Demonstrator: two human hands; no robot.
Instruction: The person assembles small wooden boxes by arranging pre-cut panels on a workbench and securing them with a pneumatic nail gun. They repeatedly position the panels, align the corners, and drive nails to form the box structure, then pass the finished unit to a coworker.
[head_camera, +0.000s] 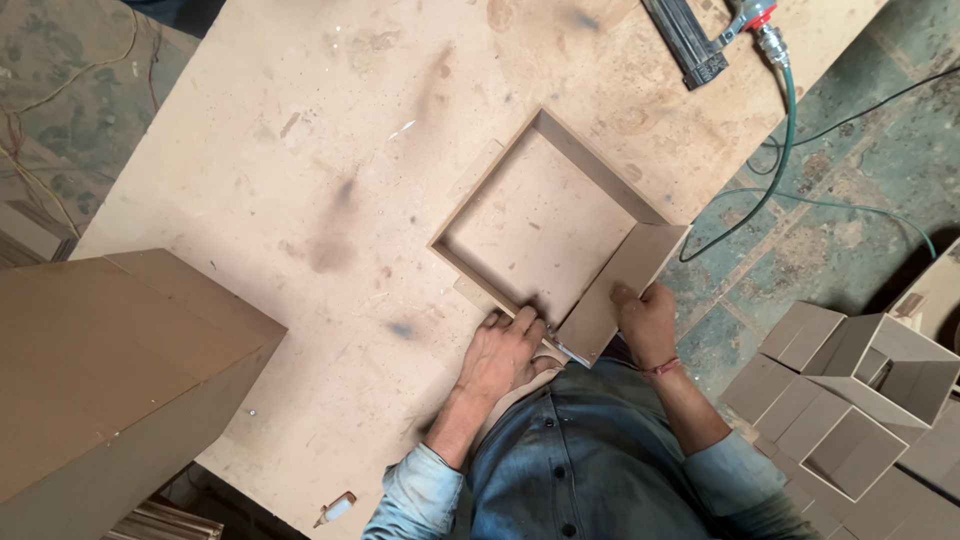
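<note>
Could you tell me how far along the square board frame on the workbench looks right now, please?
Three sides of the frame already stand joined on the workbench. In hand: the left hand presses the near corner while the right hand holds the fourth board, which leans outward, not yet upright. That side looks unfastened; the nail gun lies untouched at the bench's far edge. Finished boxes sit on the floor to the right.

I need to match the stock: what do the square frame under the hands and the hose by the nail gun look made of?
Square frame: looks like MDF or similar fibreboard, raw and matte, uniform tan with no grain showing. Hose: likely rubber or flexible plastic, smooth green, curving loosely off the table edge to the nail gun.
</note>
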